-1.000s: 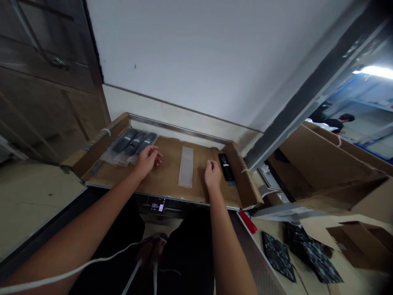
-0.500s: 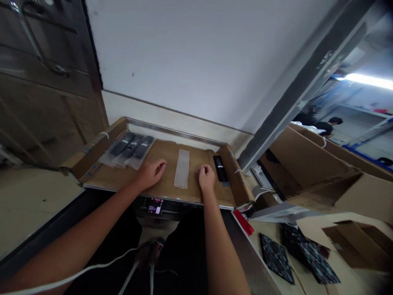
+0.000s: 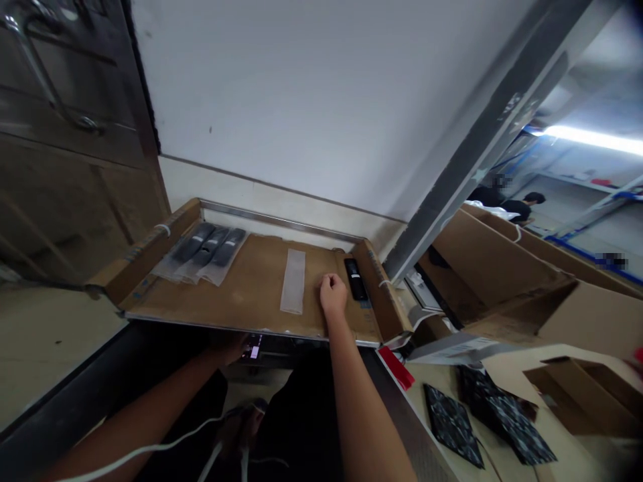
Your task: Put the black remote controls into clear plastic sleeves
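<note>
My right hand (image 3: 333, 294) rests curled into a loose fist on the cardboard-lined tray (image 3: 236, 304), with nothing visible in it. To its right lies a long black device with a small white label (image 3: 356, 279). A flat, frosted plastic sleeve (image 3: 293, 281) lies on the cardboard to the left of this hand. My left hand (image 3: 232, 349) is below the tray's front edge, beside a lit phone screen (image 3: 252, 347); its fingers are in shadow, so I cannot see whether they grip the phone. Several black devices in frosted sleeves (image 3: 208, 253) lie side by side at the tray's left end.
Raised cardboard walls (image 3: 384, 288) bound the tray's sides. On the right stand a large open carton (image 3: 502, 274), patterned dark pouches (image 3: 452, 422) and a red strip (image 3: 396, 367). A white cable (image 3: 165, 445) crosses my left forearm. Other people (image 3: 517, 207) are in the far background.
My left hand has moved off the cardboard, down and back under the tray's front edge to the phone. My right hand stays in place, still curled. The view has shifted slightly.
</note>
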Available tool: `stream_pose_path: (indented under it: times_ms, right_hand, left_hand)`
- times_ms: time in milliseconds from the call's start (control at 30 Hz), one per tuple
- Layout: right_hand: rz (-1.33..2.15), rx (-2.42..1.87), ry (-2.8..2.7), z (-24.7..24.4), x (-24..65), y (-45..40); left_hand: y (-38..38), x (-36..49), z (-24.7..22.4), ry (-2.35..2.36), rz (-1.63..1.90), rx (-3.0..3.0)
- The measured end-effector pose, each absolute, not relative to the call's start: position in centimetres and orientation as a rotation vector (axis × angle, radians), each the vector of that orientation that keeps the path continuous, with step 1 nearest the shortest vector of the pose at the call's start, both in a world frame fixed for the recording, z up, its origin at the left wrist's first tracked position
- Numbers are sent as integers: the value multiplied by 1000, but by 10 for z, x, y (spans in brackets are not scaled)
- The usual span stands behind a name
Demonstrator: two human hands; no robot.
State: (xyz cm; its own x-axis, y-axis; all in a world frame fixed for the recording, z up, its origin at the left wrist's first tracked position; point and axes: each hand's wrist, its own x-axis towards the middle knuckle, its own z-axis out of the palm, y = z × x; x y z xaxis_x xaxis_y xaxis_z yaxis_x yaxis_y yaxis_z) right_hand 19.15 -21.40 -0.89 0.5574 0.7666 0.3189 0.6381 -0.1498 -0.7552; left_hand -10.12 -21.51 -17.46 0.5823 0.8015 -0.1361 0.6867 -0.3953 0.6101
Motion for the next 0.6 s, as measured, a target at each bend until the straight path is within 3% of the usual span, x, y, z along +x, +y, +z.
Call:
stream_pose_path:
  times_ms: [167,400,533,600]
  right_hand:
    - [187,-1839,-1144,-8,192,-213]
    - [162,-1846,-1140,-12,191,-212]
    - [162,-1818,-1138,-13,191,-212]
    - [156,-1806,-1144,-13,192,-212]
  left_hand:
    - [-212,-120,-147,1344,263,2114]
    - [-261,-178,-2,880,88,1799]
    - [-206,-180,46,1382,696,2067]
    - [-165,-164,45,1600,758,2279]
